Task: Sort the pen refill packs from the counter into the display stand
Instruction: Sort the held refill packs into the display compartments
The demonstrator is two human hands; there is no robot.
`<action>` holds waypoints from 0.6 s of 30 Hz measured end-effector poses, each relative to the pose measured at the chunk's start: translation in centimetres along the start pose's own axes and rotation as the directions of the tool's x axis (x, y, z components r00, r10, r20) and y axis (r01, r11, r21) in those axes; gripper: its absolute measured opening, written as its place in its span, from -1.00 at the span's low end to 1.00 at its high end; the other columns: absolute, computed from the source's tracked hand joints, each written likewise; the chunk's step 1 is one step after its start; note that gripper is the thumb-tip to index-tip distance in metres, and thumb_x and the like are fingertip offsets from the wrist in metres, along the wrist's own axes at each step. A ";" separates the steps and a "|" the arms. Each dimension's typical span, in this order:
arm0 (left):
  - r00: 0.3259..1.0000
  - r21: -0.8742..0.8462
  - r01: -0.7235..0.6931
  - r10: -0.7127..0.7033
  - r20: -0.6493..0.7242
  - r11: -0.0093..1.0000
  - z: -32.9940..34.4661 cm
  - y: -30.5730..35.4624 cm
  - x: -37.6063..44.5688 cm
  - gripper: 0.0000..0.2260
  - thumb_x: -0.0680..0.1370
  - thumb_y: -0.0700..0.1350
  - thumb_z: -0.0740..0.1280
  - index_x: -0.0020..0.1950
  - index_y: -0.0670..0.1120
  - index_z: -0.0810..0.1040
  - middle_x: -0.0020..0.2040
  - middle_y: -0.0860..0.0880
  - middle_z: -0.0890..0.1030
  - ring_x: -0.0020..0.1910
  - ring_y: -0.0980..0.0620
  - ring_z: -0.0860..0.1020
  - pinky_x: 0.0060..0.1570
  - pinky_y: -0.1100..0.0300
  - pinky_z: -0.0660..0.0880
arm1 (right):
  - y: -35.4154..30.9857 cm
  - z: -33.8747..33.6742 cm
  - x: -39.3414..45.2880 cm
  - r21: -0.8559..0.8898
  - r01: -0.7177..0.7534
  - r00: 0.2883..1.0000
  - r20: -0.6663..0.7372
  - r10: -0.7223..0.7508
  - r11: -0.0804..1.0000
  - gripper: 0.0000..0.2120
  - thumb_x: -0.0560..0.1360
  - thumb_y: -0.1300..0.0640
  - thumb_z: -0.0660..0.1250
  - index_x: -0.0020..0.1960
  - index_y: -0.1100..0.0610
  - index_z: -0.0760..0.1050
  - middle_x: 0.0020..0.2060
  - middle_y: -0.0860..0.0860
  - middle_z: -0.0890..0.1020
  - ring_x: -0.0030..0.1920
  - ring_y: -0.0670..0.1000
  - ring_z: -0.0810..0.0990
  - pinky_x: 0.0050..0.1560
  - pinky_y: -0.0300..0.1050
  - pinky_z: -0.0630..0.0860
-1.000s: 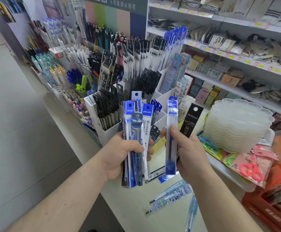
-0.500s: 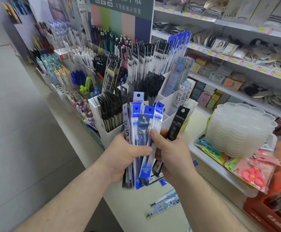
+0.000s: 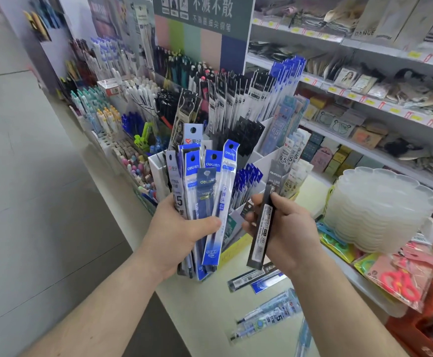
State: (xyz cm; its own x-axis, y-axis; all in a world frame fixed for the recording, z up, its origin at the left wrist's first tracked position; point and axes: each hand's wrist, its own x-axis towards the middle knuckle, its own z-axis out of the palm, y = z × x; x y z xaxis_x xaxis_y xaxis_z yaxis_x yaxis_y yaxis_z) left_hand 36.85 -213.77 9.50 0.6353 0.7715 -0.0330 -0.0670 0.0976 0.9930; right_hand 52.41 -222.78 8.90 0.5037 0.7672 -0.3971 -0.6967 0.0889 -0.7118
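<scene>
1. The left hand [image 3: 182, 233] grips a fanned bundle of refill packs [image 3: 205, 197], thumb across their fronts, in front of the display stand [image 3: 264, 161].
2. The right hand [image 3: 282, 228] pinches one black refill pack [image 3: 261, 228] near its middle, upright, slightly tilted.
3. More loose packs [image 3: 256, 278] lie on the desk [image 3: 202, 318] near the hands.
4. These packs look light, thin and glossy; film sleeves likely slide against each other, so the fan could slip.
5. They probably bend easily; holding near the middle and leading the lower end into a compartment should suit.
</scene>
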 end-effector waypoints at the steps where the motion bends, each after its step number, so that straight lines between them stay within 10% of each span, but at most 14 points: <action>1: 1.000 0.008 -0.024 0.024 -0.011 1.000 -0.2 0.2 -0.1 -0.69 0.28 -0.24 0.45 -0.04 0.05 0.71 -0.02 -0.03 0.73 -0.02 -0.04 0.70 -0.03 0.06 0.63 | -0.1 0.1 0.1 0.001 0.015 1.000 -0.007 -0.015 1.000 -0.67 0.67 0.11 0.10 -0.05 0.25 0.56 -0.39 0.07 0.47 -0.41 0.01 0.49 -0.25 -0.07 0.49; 7: 0.996 0.021 -0.051 0.053 -0.072 0.998 -0.9 0.6 -0.1 -0.72 0.27 -0.24 0.45 -0.10 0.05 0.72 -0.06 -0.02 0.74 -0.05 0.00 0.71 -0.09 0.16 0.62 | -0.8 -0.2 0.3 0.113 -0.116 0.989 0.105 0.104 0.987 -0.63 0.55 -0.19 0.23 -0.14 0.11 0.48 -0.53 -0.07 0.22 -0.65 -0.15 0.16 -0.55 -0.32 0.00; 11: 0.997 0.028 -0.033 0.035 -0.068 0.999 -0.8 0.3 -0.3 -0.69 0.27 -0.23 0.45 -0.02 -0.01 0.68 -0.06 -0.01 0.74 -0.05 0.00 0.71 -0.12 0.18 0.62 | -0.4 -0.7 0.3 0.066 -0.098 0.973 0.214 0.082 0.993 -0.70 0.46 -0.01 0.20 -0.22 0.20 0.55 -0.53 0.00 0.31 -0.63 -0.06 0.26 -0.54 -0.28 0.15; 18: 0.987 0.011 -0.069 0.070 -0.146 0.998 -1.1 0.4 -0.3 -0.71 0.29 -0.24 0.45 -0.04 0.01 0.70 -0.07 -0.01 0.74 -0.06 -0.01 0.71 -0.15 0.17 0.62 | -1.2 -2.3 1.1 -0.480 0.169 0.955 -0.137 -0.264 0.861 -0.64 0.66 0.11 0.13 -0.09 0.22 0.64 -0.33 0.03 0.43 -0.38 -0.03 0.35 -0.32 -0.14 0.28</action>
State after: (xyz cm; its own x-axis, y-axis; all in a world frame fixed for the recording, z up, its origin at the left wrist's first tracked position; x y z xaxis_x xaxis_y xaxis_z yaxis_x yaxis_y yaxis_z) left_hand 35.81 -213.33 9.80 0.5102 0.8598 0.0200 -0.1017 0.0372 0.9941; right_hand 54.95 -223.53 8.04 0.7348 0.6218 -0.2710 -0.2699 -0.0986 -0.9578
